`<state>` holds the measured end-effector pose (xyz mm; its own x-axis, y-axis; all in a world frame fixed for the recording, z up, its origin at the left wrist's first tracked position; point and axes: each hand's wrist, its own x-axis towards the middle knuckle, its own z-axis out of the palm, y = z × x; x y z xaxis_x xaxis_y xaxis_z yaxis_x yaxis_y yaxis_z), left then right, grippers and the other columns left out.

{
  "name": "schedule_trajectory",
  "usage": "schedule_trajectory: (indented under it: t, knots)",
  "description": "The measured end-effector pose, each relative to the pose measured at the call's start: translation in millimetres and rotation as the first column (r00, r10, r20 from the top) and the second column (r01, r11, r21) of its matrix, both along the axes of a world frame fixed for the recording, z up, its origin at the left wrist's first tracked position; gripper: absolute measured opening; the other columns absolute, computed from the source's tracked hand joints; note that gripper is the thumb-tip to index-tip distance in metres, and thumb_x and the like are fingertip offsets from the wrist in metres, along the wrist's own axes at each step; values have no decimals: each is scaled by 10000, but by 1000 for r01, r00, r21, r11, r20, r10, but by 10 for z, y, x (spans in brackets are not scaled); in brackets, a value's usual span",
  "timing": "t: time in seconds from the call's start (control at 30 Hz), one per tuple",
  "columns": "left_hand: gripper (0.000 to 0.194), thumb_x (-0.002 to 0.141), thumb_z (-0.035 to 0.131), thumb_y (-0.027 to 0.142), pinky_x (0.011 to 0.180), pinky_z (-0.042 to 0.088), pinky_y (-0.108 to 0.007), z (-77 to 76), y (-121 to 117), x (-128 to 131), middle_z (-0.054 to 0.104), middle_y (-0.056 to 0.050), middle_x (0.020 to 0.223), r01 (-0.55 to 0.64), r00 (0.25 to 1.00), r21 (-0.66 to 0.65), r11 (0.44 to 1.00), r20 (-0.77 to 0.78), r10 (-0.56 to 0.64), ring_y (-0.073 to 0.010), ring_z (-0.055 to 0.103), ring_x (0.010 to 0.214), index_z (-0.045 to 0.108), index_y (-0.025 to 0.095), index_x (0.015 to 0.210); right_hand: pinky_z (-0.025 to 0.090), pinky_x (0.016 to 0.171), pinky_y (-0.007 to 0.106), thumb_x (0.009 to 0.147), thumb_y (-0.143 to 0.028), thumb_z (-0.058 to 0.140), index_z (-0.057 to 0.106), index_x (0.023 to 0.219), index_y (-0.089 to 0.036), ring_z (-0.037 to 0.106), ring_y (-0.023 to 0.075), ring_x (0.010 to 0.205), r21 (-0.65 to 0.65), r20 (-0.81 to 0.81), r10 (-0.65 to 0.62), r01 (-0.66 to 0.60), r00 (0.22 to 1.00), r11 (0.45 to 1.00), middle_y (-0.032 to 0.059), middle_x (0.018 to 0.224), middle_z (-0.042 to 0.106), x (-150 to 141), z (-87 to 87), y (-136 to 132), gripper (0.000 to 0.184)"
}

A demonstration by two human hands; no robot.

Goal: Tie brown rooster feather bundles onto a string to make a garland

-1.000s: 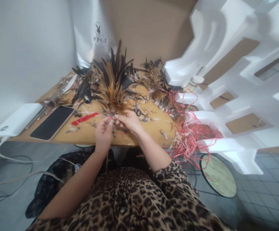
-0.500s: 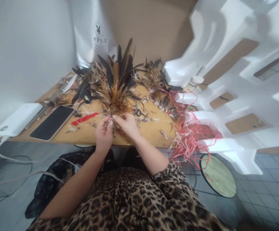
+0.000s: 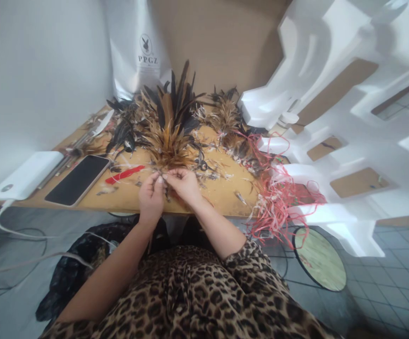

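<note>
A bunch of brown and black feathers point(image 3: 169, 141) fans upward from the near part of the table, its bound lower end between my hands. My left hand point(image 3: 152, 192) is closed, thumb and fingers pinched at the base of the bunch. From the other side my right hand point(image 3: 184, 186) also pinches there, its fingertips meeting those of the left. The stem ends are mostly hidden by my fingers. Left of my hands lies a flat red strip point(image 3: 124, 174). Small black scissors point(image 3: 203, 165) seem to rest just beyond my right hand.
More feather bunches point(image 3: 225, 113) lie at the back. Pink string point(image 3: 278, 202) hangs tangled over the right edge beside white foam packing point(image 3: 366, 197). A phone point(image 3: 77, 180) and a white power bank point(image 3: 26, 175) with a cable sit at left. A round stool point(image 3: 319, 258) stands below.
The feather bunch has tipped slightly lower and toward the left in view. Both hands stay pinched at its base, with the fingertips a little shifted.
</note>
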<state>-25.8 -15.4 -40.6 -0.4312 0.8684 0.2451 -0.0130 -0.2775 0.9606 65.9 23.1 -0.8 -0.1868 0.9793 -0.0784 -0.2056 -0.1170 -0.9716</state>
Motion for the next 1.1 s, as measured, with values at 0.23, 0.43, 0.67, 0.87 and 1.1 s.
schedule_trajectory:
  t: [0.23, 0.43, 0.67, 0.87, 1.1]
  knots:
    - [294, 855, 559, 399, 767, 500, -292, 65, -45, 32, 654, -49, 854, -1, 997, 14, 1000, -76, 2, -162, 613, 803, 647, 164, 1008, 418, 513, 193, 603, -357, 738, 597, 660, -145, 502, 65, 486, 28, 39, -34, 33, 999, 999, -32, 554, 585, -10, -23, -19, 261]
    - [289, 852, 567, 399, 725, 514, -278, 59, -32, 38, 671, -50, 864, -4, 998, 1, 1000, -61, 4, -153, 622, 764, 651, 162, 996, 391, 456, 186, 651, -392, 690, 580, 686, -162, 464, 65, 448, 53, 55, -70, 67, 996, 996, -48, 515, 539, -28, -13, -91, 257]
    - [326, 839, 587, 396, 826, 508, -329, 4, -13, 23, 674, -78, 954, -20, 998, 12, 1000, -52, 20, -185, 633, 894, 634, 153, 1052, 391, 453, 188, 651, -436, 699, 601, 700, -151, 473, 66, 442, 44, 41, -24, 22, 999, 999, -36, 515, 555, -20, -7, -77, 305]
    - [307, 836, 592, 384, 833, 507, -318, 76, -23, 42, 680, -75, 954, -13, 999, -4, 1000, -39, 13, -179, 639, 895, 647, 154, 1032, 402, 466, 191, 673, -376, 672, 602, 705, -156, 492, 72, 458, 113, 48, -107, 101, 993, 989, -34, 526, 562, -39, -66, -79, 233]
    - [312, 825, 598, 395, 776, 514, -294, 43, 8, 27, 678, -64, 909, -9, 1000, 1, 1000, -10, 9, -177, 639, 861, 653, 165, 1029, 478, 590, 218, 696, -363, 661, 611, 728, -172, 557, 99, 602, 212, 21, -204, 195, 979, 958, 1, 666, 620, -78, -129, -73, 200]
